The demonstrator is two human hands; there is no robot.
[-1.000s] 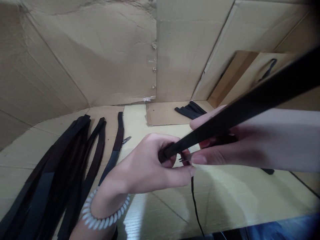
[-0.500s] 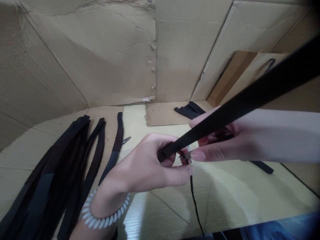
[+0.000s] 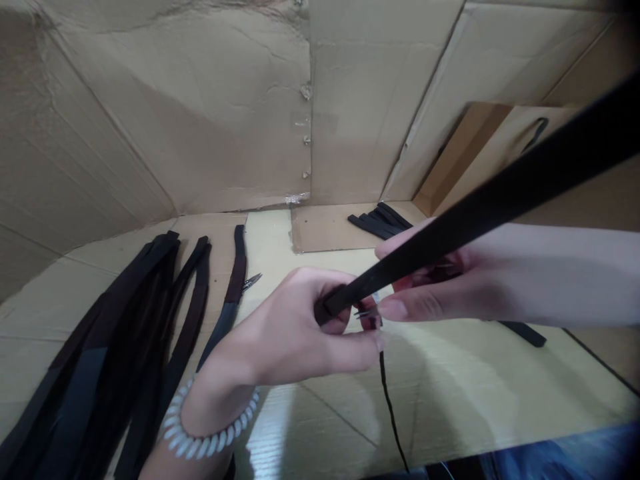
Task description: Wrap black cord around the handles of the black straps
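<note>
My left hand [image 3: 305, 333], with a white coil band at its wrist, is closed around a long black strap [image 3: 450, 207] that runs up to the upper right. Thin dark cord [image 3: 389, 400] hangs below its fingertips. Close beside those fingers, my right hand [image 3: 430, 287] pinches what look like small metal thread snips [image 3: 367, 313]; two thin blade tips point left at the cord by the strap. The snips' handles are mostly hidden in the palm, and the strap crosses in front of the right hand.
Many dark straps [image 3: 95, 360] lie in a pile at left, with a single strap [image 3: 237, 280] and a pointed metal tool [image 3: 252, 281] beside it. More black strips [image 3: 380, 220] lie at the back. Cardboard walls [image 3: 225, 113] enclose the table; a paper bag [image 3: 465, 147] leans at right.
My right hand and the metal tips have shifted very slightly left, and the tips now show a little more clearly apart. My left hand keeps its hold on the strap.
</note>
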